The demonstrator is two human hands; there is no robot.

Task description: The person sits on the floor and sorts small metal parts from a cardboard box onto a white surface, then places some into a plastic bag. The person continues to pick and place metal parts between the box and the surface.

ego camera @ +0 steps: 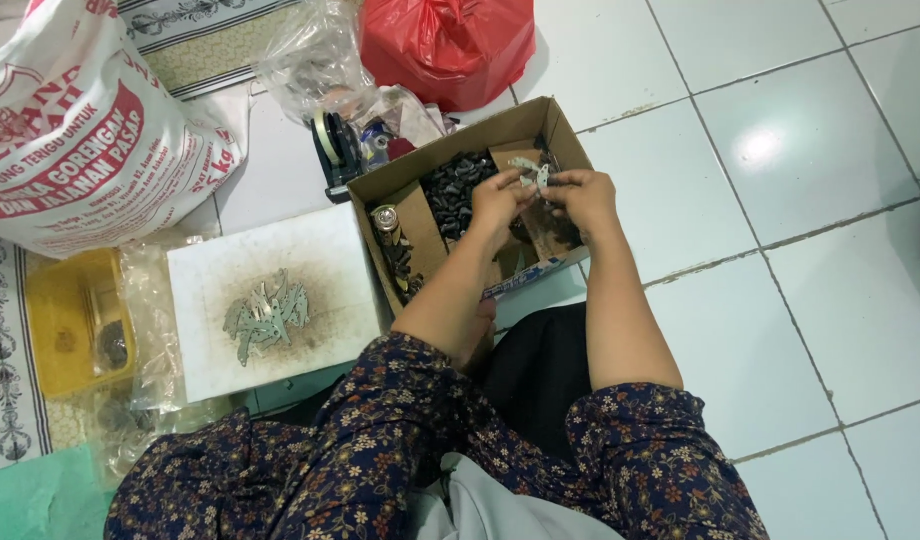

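Observation:
Both my hands are over an open cardboard box [570, 135] on the tiled floor. My left hand [495, 198] and my right hand [583, 195] pinch a small silvery metal piece [531, 172] between their fingertips, held above the box. Inside the box lies a heap of small dark parts [450, 190] in one compartment, and a small shiny cylinder [385, 218] stands at its left side. What lies under my hands in the box is hidden.
A white board [310, 250] left of the box carries a pile of flat metal pieces [266, 316]. A yellow tray [65, 320], a large printed sack [80, 130], a tape dispenser [335, 150], clear bags and a red bag [450, 40] surround it.

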